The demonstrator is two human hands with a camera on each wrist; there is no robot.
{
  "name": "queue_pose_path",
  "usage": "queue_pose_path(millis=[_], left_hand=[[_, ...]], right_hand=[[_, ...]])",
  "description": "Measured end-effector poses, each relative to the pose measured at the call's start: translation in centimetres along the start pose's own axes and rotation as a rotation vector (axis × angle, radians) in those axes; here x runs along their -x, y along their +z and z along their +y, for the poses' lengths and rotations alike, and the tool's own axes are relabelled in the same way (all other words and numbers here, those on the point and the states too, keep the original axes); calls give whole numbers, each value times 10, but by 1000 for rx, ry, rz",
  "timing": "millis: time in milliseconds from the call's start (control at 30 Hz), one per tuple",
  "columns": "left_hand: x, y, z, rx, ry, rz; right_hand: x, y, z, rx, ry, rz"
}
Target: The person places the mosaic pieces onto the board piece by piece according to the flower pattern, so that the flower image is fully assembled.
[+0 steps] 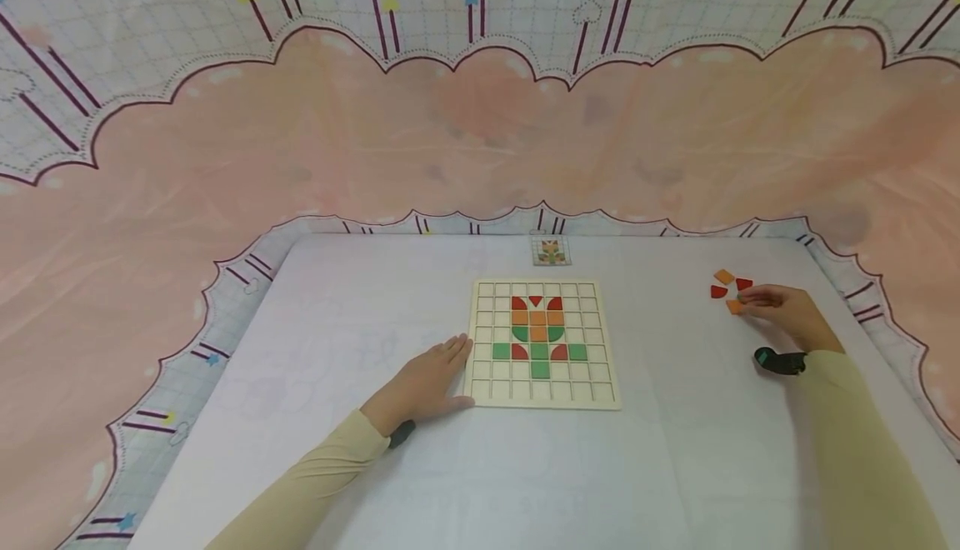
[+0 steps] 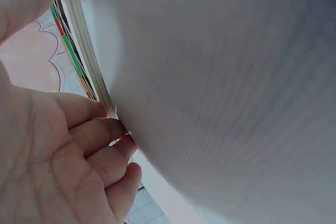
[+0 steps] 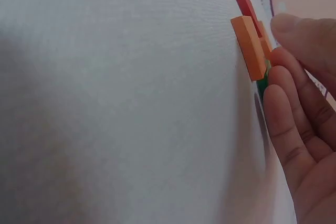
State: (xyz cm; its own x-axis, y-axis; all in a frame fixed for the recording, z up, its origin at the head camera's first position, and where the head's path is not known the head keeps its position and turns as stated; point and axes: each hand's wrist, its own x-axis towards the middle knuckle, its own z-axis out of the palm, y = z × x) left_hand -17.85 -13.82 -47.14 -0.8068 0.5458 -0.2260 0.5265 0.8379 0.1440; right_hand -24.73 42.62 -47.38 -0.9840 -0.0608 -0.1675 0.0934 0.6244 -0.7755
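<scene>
A pale wooden grid board (image 1: 543,394) lies on the white table, with red, orange and green tiles (image 1: 538,333) forming a flower on it. My left hand (image 1: 427,383) rests along the board's left side, fingertips (image 2: 113,124) right at its edge and thumb by the near corner. Far to the right, my right hand (image 1: 783,308) is over a small group of loose tiles. Its thumb and fingers (image 3: 278,106) stand apart beside a green tile (image 3: 263,84), which they partly hide. An orange tile (image 3: 249,48) and a red tile (image 3: 244,1) lie close by.
A small pattern card (image 1: 551,250) with a flower picture lies behind the board. Another orange tile (image 1: 723,277) and a red quarter-round tile (image 1: 718,292) sit left of my right hand. A patterned pink cloth (image 1: 480,142) hangs behind the table (image 1: 360,283).
</scene>
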Motion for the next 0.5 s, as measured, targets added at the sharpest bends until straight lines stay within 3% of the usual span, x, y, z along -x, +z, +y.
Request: queue_pose_path(millis=[167, 500], left_hand=[[1, -2, -1, 8, 14, 15], [2, -2, 0, 16, 18, 16]], right_hand=[[-6, 4, -5, 89, 9, 12], [-9, 6, -8, 157, 30, -3]])
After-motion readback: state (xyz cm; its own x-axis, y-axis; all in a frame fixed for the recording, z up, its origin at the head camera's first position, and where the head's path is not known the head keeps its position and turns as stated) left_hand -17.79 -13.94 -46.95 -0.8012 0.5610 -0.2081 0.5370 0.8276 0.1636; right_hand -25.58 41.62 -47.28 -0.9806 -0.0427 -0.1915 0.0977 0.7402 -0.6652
